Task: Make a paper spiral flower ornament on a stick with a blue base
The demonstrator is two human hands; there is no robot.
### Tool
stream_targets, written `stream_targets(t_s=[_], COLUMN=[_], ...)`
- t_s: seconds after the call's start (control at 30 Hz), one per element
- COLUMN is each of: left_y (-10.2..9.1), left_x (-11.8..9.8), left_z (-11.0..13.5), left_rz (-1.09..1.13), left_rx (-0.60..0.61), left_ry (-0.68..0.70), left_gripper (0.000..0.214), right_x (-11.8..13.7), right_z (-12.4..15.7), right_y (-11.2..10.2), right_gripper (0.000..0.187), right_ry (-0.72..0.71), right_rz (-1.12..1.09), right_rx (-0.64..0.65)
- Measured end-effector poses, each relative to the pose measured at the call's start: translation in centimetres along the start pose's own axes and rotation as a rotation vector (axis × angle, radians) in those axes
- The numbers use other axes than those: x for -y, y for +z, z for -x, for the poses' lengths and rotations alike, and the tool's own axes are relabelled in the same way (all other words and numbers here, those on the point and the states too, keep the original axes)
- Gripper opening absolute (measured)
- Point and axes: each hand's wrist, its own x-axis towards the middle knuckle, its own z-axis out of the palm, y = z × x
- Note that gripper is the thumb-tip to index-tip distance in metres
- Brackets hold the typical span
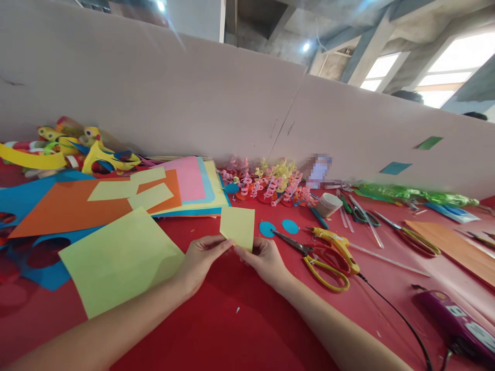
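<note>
Between both hands I hold up a small pale yellow piece of paper (237, 224) over the red table. My left hand (201, 262) pinches its lower left corner, and my right hand (266, 262) pinches its lower right part. The thumbs almost meet at the bottom edge; the other fingertips are hidden behind the paper. A large pale yellow-green sheet (124, 260) lies beside my left forearm. Near my right hand are scissors (309, 252) with yellow and red handles, two blue paper circles (290, 226) and a yellow glue gun (336, 245).
Coloured sheets (185, 180) and small yellow paper pieces (150, 198) are stacked at left, below paper crafts (104, 154). Curled paper strips (270, 180) and a white cup (328, 205) stand along the partition (162, 93). More scissors (419, 241) and a purple device (456, 319) lie at right.
</note>
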Motion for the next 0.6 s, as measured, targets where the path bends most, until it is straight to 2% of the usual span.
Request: stream_targets(t_s=[0.4, 0.6], left_y=[-0.3, -0.4], left_x=[0.4, 0.5], left_z=[-0.3, -0.3], left_rz=[-0.046, -0.031], left_rx=[-0.019, -0.029], left_ry=[0.035, 0.027], left_gripper=[0.013, 0.012], right_x=[-0.9, -0.7], right_z=[-0.3, -0.1], right_y=[0.0, 0.2], right_gripper=[0.03, 0.026], right_ry=[-0.032, -0.027], right_rz=[-0.07, -0.033], right_rx=[0.061, 0.03])
